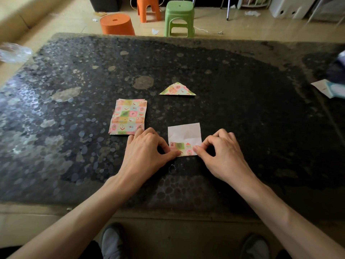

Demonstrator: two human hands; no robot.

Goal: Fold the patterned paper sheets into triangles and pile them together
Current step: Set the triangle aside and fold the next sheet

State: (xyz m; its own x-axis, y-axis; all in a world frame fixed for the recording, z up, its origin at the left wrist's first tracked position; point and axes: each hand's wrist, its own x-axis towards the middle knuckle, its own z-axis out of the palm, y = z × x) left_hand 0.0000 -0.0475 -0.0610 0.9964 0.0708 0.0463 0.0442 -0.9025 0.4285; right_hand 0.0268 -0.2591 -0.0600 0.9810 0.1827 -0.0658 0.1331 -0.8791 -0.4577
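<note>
A white-side-up sheet (184,134) lies with its near edge folded over, patterned stack (128,119) left, folded triangle (177,89) beyond.

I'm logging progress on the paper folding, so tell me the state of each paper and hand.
Working sheet: white side up, near edge folded over showing pattern.
Stack of sheets: unfolded, flat, pattern up.
Triangle: folded, lying flat, alone.
Left hand: pinching the sheet's near left corner.
Right hand: pinching its near right corner.
</note>
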